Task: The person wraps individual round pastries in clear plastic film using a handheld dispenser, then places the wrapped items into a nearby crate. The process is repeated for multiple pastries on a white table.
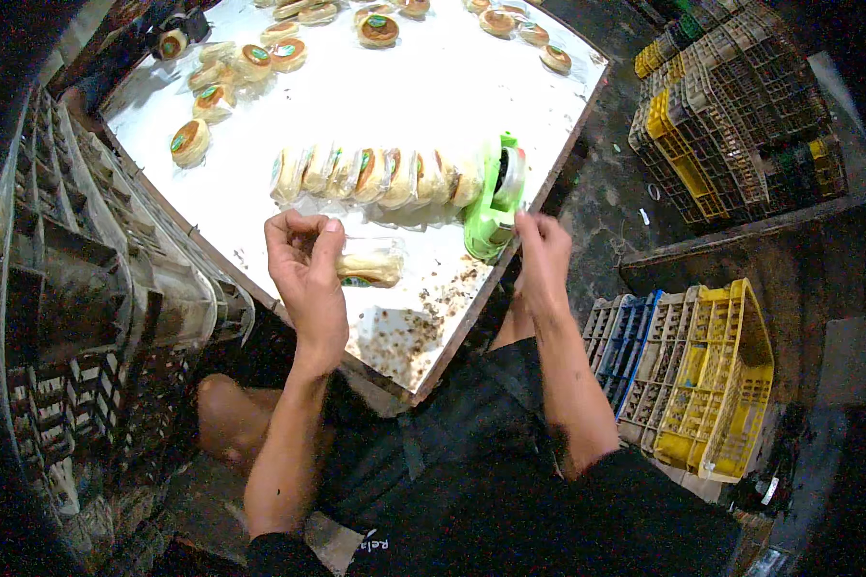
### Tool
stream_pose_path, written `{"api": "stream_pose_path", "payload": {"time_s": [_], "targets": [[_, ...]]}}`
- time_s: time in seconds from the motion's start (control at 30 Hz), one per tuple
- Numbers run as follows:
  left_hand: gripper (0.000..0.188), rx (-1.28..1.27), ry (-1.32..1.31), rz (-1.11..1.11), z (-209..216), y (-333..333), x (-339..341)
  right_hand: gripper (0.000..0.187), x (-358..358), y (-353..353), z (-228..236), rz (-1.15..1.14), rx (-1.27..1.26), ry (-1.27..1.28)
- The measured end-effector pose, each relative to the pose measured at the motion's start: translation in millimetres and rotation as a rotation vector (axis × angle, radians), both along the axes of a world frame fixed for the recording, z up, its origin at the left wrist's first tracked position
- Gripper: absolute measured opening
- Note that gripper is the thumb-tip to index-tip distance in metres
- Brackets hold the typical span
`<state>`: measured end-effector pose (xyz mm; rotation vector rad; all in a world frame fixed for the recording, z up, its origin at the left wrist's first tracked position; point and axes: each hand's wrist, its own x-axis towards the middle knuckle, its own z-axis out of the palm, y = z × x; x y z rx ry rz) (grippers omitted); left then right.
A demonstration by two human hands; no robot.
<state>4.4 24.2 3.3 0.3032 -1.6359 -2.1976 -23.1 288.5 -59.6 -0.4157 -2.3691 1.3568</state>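
My left hand (306, 279) is closed, its fingers curled toward the thumb; whatever they grip is hidden. Against its thumb side, a pale bun in clear plastic (372, 268) rests on its edge. Fingertips pressed together, my right hand (545, 260) is at the front end of a green tape dispenser (484, 229); any tape in the pinch is too small to see. Beyond my hands, a row of wrapped buns (393, 179) stands on edge, running up to the dispenser. All of this is on a white tabletop (433, 106).
More wrapped buns (252, 63) lie scattered over the far part of the table. Brown crumbs or stains mark its near corner. Stacked plastic crates (116, 240) stand close on the left. To the right are a yellow crate (707, 370) and further crate stacks (731, 115).
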Motion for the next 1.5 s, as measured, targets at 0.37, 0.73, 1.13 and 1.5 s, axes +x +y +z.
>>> {"api": "stream_pose_path", "payload": {"time_s": [0.37,0.73,1.13,1.5], "targets": [[0.021,-0.123,-0.02,0.038,-6,-2,-2,0.012,36,-167,75,0.411,-0.278,0.145],[0.048,0.366,0.006,-0.278,25,-47,-34,0.032,-12,-187,71,0.508,-0.998,-0.086],[0.103,-0.357,-0.538,-0.16,-62,-118,-136,0.025,-115,-188,50,0.552,-0.371,0.003],[0.065,-0.483,-0.232,-0.007,24,-112,-90,0.052,-304,-343,-8,0.773,0.441,-0.264]]}}
